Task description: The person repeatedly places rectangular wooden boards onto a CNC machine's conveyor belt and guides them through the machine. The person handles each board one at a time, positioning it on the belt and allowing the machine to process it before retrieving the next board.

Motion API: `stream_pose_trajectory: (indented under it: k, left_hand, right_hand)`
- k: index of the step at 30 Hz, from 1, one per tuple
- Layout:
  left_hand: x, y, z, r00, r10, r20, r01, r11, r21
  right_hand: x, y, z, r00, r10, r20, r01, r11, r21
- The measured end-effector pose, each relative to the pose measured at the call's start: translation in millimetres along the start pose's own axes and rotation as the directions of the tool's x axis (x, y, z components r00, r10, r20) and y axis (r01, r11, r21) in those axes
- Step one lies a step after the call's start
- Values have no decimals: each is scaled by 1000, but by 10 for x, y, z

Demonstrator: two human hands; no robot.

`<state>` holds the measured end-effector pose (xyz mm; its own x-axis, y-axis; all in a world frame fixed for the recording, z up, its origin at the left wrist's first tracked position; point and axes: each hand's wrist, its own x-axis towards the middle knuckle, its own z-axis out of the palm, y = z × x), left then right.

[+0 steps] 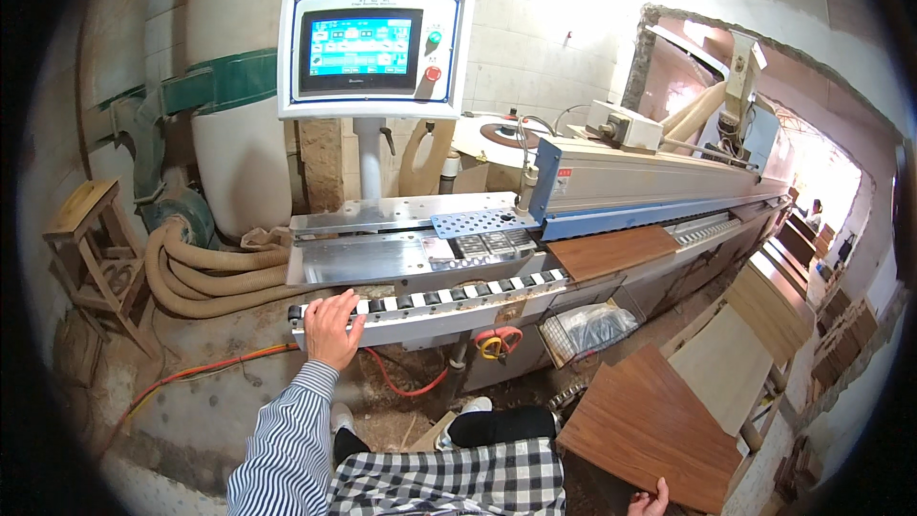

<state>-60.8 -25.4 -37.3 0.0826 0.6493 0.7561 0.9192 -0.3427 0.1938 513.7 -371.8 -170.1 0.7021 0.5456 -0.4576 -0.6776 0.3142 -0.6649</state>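
Near right, the right hand point(651, 500) grips the near edge of a brown wood panel point(659, 425); the left hand point(333, 327) lies flat and open on the roller rail point(449, 301). Another panel point(611, 250) sits partly in the machine point(630, 186) beyond. Judging by this, loading is under way; the held panel seems next to need lifting onto the rail.

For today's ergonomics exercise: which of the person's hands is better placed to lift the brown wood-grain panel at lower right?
Probably the right hand: its fingers already rest on the near edge of the brown wood-grain panel. The left hand lies flat on the machine's roller rail, away from it.
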Motion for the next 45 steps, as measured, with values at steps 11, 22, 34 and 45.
stream_pose_trajectory:
  k: [11,22,34,45]
  left_hand:
    - [-76,485,-595,936,67,346,39,955,-293]
    - [-823,346,-1111,985,70,155,-49,989,-137]
    - [-422,-526,-953,978,-184,94,189,981,-49]
    - [-188,-702,-732,951,-270,152,277,961,-24]
  right_hand:
    - [-469,418,999,827,-33,561,57,998,-25]
    - [-1082,1788,3068,526,507,683,-302,862,-407]
    - [-1193,1934,3639,317,550,773,-275,833,-480]
    - [-856,1507,1759,186,314,931,918,-394,-50]
